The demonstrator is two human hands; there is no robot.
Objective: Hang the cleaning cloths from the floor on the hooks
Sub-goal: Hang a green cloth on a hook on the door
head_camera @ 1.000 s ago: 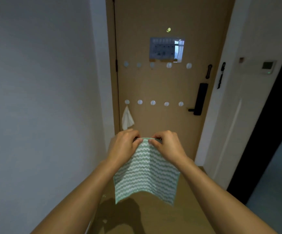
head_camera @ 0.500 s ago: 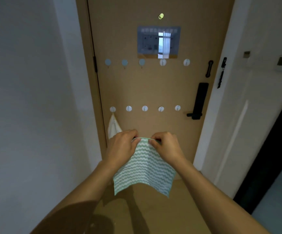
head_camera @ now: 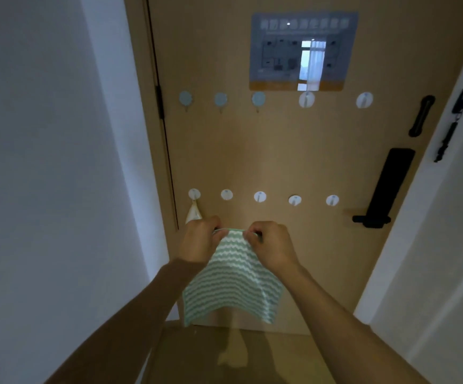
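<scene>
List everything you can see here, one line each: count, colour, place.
striped cloth: one, green and white, held up before the door
hanging cloth: one, pale, on the lower row's leftmost hook
door: one, tan, straight ahead
upper hooks: five, three bluish and two white, below the notice
lower hooks: five, white, mid-door
notice: one, grey-blue, top of door
door handle: one, black, door's right side
left hand: grips the striped cloth's top edge
right hand: grips the same edge

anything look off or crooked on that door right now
Nothing is damaged or spilled. The lower row of hooks sits slightly uneven, and the poster overlaps one upper hook. Both hands, left and right, hold the striped cloth.
</scene>
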